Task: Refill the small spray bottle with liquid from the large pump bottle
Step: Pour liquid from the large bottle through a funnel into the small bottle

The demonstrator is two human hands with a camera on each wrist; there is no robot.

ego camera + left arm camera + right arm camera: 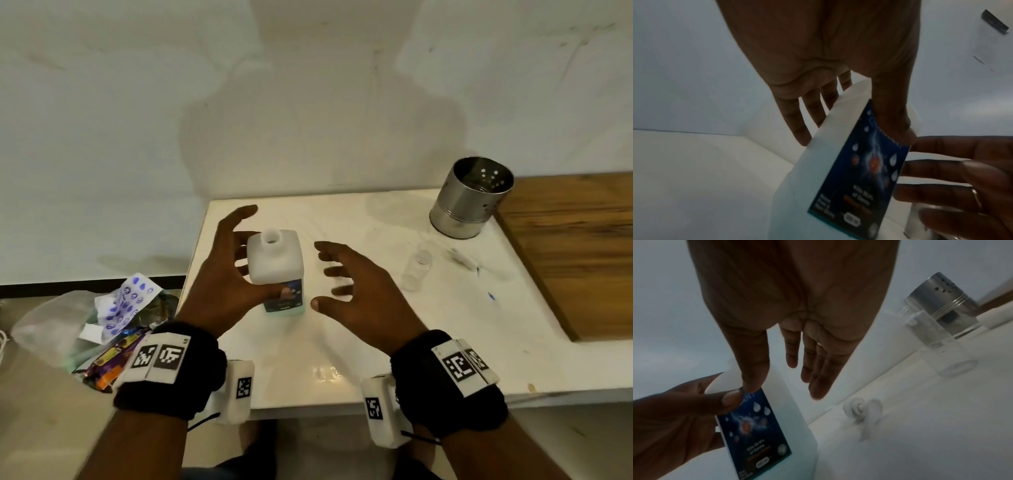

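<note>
The large pump bottle (274, 260) stands on the white table (342, 342) with its pump off and its neck open; it is white with a blue label (865, 170). My left hand (219, 284) holds it, thumb (725, 400) on the label and fingers (803, 116) behind its left side. My right hand (356, 291) hovers just right of the bottle with fingers spread, touching nothing. The small clear spray bottle (417, 269) stands uncapped further right (941, 344). A white pump or spray head (861, 408) lies on the table below my right fingers.
A perforated steel canister (469, 198) stands at the back right, beside a wooden board (575, 253). Another white piece (464, 260) lies right of the small bottle. A plastic bag with packets (113, 318) sits off the table's left edge. A wall rises behind.
</note>
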